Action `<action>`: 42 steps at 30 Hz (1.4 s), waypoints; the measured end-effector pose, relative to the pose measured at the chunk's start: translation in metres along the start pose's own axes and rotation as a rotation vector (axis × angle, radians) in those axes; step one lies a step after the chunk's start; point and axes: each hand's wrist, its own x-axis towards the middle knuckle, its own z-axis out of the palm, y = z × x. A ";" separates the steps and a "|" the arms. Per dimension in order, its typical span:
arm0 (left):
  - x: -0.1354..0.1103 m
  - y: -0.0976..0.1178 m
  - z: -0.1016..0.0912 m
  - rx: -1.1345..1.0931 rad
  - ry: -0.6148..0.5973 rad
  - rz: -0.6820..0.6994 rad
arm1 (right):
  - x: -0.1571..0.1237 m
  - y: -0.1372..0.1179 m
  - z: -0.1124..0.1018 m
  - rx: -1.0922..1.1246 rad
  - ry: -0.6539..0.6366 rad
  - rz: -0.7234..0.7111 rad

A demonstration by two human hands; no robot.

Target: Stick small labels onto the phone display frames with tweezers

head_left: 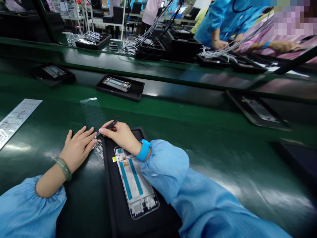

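Tweezers in right hand nearly touch left hand beside tray.

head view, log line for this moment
left hand: flat on small sheet | right hand: pinching tweezers, tip at sheet | phone frame: in black tray

Glossy green workbench, dark conveyor belt, black trays, blue-smocked people opposite
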 end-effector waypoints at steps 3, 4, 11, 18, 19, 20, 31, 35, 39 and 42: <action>0.000 0.000 0.000 -0.001 0.001 -0.004 | 0.000 0.000 0.002 -0.020 -0.005 0.010; 0.000 0.000 0.000 -0.002 -0.001 -0.004 | 0.000 0.000 0.002 -0.004 -0.008 0.013; 0.000 -0.003 0.000 -0.010 -0.012 0.005 | 0.002 0.001 0.004 0.254 -0.003 0.131; -0.001 -0.001 0.000 -0.015 -0.011 -0.001 | 0.002 0.005 0.006 0.136 0.033 0.093; -0.001 -0.001 0.000 -0.014 -0.010 -0.004 | 0.003 0.004 0.006 0.167 0.037 0.113; -0.001 -0.001 0.001 -0.014 -0.009 -0.008 | 0.003 0.003 0.006 0.211 0.042 0.139; -0.002 -0.009 -0.003 -0.032 -0.041 -0.077 | -0.016 -0.024 -0.022 0.636 0.102 0.402; -0.004 -0.017 -0.009 -0.048 -0.061 -0.128 | -0.046 -0.025 -0.039 0.564 0.159 0.360; -0.011 -0.024 -0.020 -0.079 -0.145 -0.065 | -0.073 -0.025 -0.049 0.506 0.266 0.357; -0.019 -0.031 -0.028 -0.108 -0.256 -0.002 | -0.084 -0.025 -0.049 0.486 0.311 0.342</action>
